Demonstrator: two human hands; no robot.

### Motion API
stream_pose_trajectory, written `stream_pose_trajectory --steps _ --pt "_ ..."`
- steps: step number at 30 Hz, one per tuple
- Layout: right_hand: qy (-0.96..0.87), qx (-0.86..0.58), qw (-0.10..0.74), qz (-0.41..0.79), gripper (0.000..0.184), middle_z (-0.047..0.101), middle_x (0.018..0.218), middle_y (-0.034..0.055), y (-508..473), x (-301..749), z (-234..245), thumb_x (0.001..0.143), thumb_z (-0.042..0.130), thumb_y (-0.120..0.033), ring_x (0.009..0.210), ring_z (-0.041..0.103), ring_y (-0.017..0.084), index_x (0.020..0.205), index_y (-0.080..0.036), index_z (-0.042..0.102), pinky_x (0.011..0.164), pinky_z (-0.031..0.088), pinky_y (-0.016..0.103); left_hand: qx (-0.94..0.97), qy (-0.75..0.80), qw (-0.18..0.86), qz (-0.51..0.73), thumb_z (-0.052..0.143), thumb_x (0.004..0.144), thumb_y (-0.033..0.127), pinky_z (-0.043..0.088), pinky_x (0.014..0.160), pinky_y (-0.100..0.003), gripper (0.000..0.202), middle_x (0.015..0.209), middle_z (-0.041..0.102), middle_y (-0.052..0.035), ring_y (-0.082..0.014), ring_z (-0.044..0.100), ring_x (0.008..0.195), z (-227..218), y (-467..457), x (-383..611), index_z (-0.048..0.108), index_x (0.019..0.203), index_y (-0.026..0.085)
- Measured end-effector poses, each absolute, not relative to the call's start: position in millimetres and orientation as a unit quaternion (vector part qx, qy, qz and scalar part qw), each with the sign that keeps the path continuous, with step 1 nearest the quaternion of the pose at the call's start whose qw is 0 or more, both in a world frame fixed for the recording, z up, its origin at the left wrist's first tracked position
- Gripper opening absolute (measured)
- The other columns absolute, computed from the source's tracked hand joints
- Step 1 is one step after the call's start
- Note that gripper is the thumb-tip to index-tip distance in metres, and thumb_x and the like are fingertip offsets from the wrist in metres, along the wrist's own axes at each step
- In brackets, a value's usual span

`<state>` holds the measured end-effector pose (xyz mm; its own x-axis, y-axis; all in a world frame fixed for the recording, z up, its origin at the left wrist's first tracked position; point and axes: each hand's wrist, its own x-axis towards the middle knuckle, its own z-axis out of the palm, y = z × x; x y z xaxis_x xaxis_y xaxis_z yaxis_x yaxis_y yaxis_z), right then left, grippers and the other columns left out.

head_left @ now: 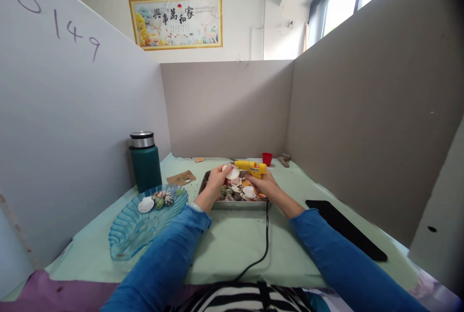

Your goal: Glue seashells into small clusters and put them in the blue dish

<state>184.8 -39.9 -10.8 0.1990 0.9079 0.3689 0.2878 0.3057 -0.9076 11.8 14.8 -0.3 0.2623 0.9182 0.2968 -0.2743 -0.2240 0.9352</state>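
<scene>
My left hand (216, 181) pinches a pale white seashell (232, 173) above a metal tray (235, 205). In my right hand (265, 184) is a yellow hot glue gun (251, 167), its nozzle pointing left at the shell. Whether the nozzle touches the shell I cannot tell. Under both hands the tray holds a heap of mixed seashells (237, 192), white, orange and dark. From the glue gun a black cord (267, 234) runs down over the table's front edge.
Left of the tray lies a blue glass shell-shaped dish (126, 234) with several shells; a green thermos (145, 164) stands behind it. A cardboard piece (181, 177), a red cup (267, 159), driftwood (284, 159) and a black flat slab (344, 229) lie around. Partitions enclose the table.
</scene>
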Motion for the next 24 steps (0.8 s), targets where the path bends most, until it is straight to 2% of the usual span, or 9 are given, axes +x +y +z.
stream_pose_trajectory --steps 14,24 --pt "-0.580 -0.528 0.558 0.272 0.021 0.050 0.042 -0.0048 -39.1 186.0 -11.5 0.074 0.070 -0.036 0.034 0.043 0.009 0.070 -0.017 0.063 0.035 0.035 0.021 0.559 0.284 0.559 0.543 0.082 0.060 0.051 0.031 0.040 -0.019 0.045 0.056 0.054 0.0021 -0.0049 0.041 0.040 -1.2 18.5 10.3 0.060 0.071 0.013" --pt "-0.584 -0.525 0.554 0.276 0.019 0.050 0.044 -0.0058 -42.1 184.3 -9.5 0.073 0.070 -0.034 0.034 0.041 0.009 0.076 -0.016 0.064 0.035 0.034 0.022 0.581 0.283 0.542 0.537 0.078 0.065 0.051 0.028 0.039 -0.020 0.042 0.052 0.053 0.0024 -0.0057 0.040 0.038 -1.5 15.8 11.8 0.061 0.072 0.013"
